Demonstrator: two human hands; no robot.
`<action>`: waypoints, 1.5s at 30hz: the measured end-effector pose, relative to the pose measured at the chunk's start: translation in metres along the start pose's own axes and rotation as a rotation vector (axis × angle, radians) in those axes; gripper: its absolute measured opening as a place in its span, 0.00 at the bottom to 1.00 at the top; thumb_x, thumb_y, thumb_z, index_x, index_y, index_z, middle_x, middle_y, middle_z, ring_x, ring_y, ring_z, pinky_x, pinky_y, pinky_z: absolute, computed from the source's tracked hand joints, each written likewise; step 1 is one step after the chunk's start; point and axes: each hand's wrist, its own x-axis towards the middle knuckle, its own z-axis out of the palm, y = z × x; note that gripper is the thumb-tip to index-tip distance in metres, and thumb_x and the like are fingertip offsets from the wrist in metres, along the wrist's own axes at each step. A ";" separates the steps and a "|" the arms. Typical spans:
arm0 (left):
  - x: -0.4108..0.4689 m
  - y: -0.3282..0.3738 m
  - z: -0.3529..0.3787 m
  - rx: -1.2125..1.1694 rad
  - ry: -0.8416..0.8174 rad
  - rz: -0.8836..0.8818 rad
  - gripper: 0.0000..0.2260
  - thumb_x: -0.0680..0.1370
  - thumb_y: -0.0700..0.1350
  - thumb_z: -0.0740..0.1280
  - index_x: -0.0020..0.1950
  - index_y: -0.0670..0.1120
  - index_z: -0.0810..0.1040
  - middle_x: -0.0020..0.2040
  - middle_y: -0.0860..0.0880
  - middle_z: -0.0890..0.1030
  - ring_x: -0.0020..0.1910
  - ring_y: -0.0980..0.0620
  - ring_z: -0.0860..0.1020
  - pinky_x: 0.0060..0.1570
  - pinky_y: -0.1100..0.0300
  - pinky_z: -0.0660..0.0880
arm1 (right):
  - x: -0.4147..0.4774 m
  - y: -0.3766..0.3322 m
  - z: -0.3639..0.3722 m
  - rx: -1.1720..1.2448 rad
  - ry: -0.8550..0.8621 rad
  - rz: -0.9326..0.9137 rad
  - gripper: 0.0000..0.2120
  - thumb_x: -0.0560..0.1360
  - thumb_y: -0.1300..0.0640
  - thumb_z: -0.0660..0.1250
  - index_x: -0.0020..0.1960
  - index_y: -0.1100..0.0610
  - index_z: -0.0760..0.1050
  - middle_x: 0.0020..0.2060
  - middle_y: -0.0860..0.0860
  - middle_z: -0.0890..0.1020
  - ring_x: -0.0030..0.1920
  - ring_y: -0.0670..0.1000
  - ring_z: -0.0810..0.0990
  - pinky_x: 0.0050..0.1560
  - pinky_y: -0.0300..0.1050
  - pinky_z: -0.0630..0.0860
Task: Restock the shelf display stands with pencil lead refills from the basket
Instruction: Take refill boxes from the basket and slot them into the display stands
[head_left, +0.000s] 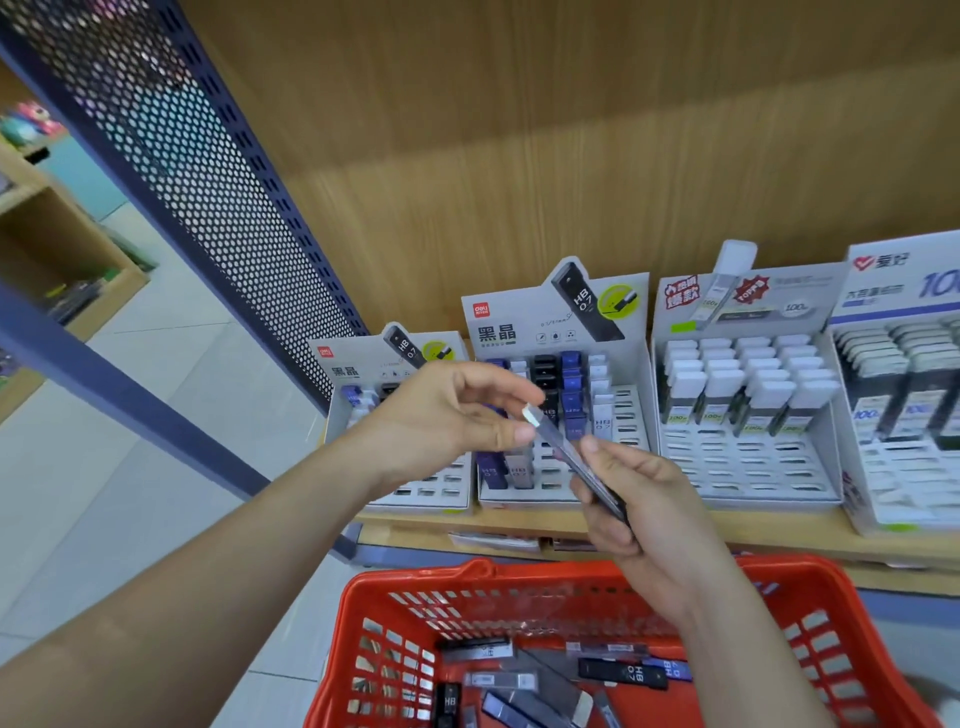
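A refill is held slantwise between both hands, above the basket and in front of the middle stand. Its lower end is gripped by the right hand. Its white-capped upper end is pinched by the left hand. Loose refills lie in the basket.

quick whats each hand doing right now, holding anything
Left hand: pinching the white-capped end of the lead refill case.
Right hand: gripping the same case lower down.
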 end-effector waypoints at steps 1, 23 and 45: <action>0.001 0.001 0.002 0.007 0.013 0.013 0.09 0.70 0.37 0.74 0.48 0.46 0.82 0.42 0.49 0.82 0.40 0.55 0.80 0.43 0.66 0.77 | -0.001 -0.001 -0.003 0.017 -0.043 0.032 0.17 0.74 0.48 0.66 0.49 0.61 0.84 0.30 0.53 0.74 0.20 0.44 0.60 0.21 0.35 0.54; 0.060 0.065 0.113 0.309 -0.085 0.219 0.03 0.71 0.45 0.74 0.43 0.49 0.84 0.39 0.45 0.80 0.37 0.46 0.76 0.42 0.54 0.75 | -0.034 -0.045 -0.114 0.331 0.044 0.095 0.18 0.78 0.51 0.61 0.45 0.65 0.81 0.19 0.48 0.59 0.17 0.42 0.55 0.16 0.32 0.50; 0.157 0.095 0.265 1.037 -0.036 0.604 0.12 0.80 0.49 0.61 0.39 0.47 0.67 0.41 0.45 0.78 0.44 0.44 0.76 0.38 0.57 0.64 | -0.028 -0.024 -0.225 -0.518 1.103 -0.296 0.32 0.66 0.62 0.79 0.68 0.58 0.73 0.57 0.64 0.74 0.53 0.60 0.76 0.61 0.52 0.73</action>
